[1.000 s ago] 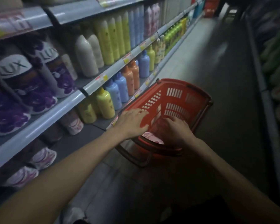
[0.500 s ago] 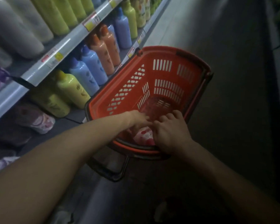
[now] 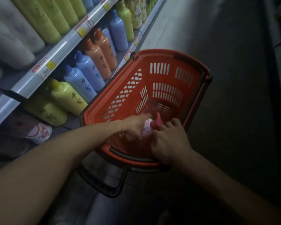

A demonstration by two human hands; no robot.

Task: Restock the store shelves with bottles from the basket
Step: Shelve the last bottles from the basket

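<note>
A red plastic basket (image 3: 162,60) stands on the aisle floor beside the low shelf. Inside it, near the front wall, a pink-and-white bottle (image 3: 147,127) with a pink pump top (image 3: 156,122) points up. My left hand (image 3: 135,127) is inside the basket, closed around the bottle's body. My right hand (image 3: 169,142) reaches over the basket's near rim and touches the bottle just below the pump; its grip is partly hidden.
Shelves (image 3: 58,54) on the left hold yellow (image 3: 66,96), blue (image 3: 84,75) and orange (image 3: 101,51) bottles below and green and white ones above. A pink-white pouch (image 3: 37,130) lies at the bottom shelf's near end. The basket's black handle (image 3: 104,184) hangs toward me. Dark aisle floor lies to the right.
My head dropped toward the basket. Both hands went deeper inside, and the pink bottle has been tipped up so its pump shows between them.
</note>
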